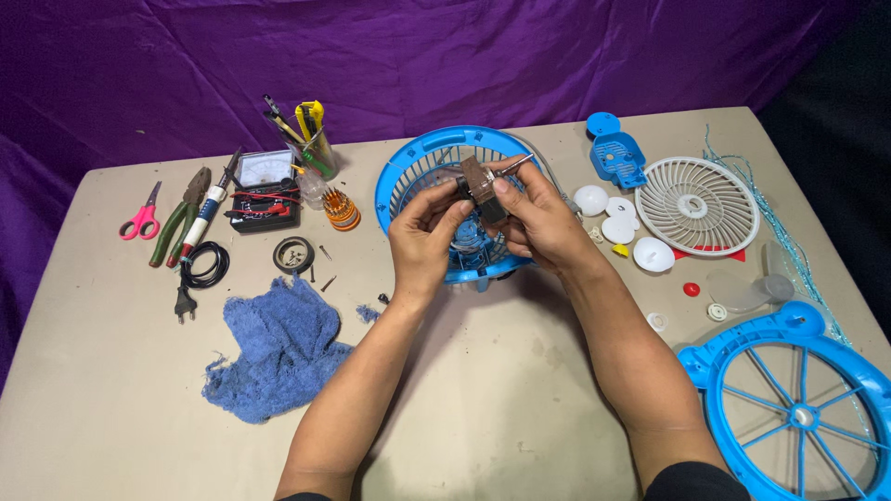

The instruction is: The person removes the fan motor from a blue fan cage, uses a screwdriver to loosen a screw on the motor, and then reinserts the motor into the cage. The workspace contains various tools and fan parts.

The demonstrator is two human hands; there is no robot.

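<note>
Head view. Both hands were raised over the middle of the table point(483, 408), toward its far edge. The left hand point(424, 243) and the right hand point(541, 223) together held a small brown motor point(480, 184) with a thin metal shaft pointing up and to the right. The left fingers point(436, 197) curled closed against the motor's near-left side; the right fingers were closed on its right side, the thumb point(509, 191) pressed on top. The motor was held just above a blue fan housing point(408, 181) that lay on the table behind the hands, its grille ribs visible between the wrists.

Along the left edge lay pink-handled scissors point(141, 219), green-handled pliers point(181, 221), and a soldering iron point(206, 211) with its black coiled cord and plug point(200, 274). Beside them, toward the far edge, stood an analogue multimeter point(264, 190), a clear cup of tools point(314, 139), and an orange screwdriver-bit set point(342, 210). A crumpled blue rag point(278, 348) lay nearer the front left.

On the right side were a white fan grille point(698, 205), a small blue cover piece point(614, 153), several white rounded parts point(620, 218), and clear fan blades point(747, 288). A large blue fan frame point(798, 408) occupied the near right corner.
</note>
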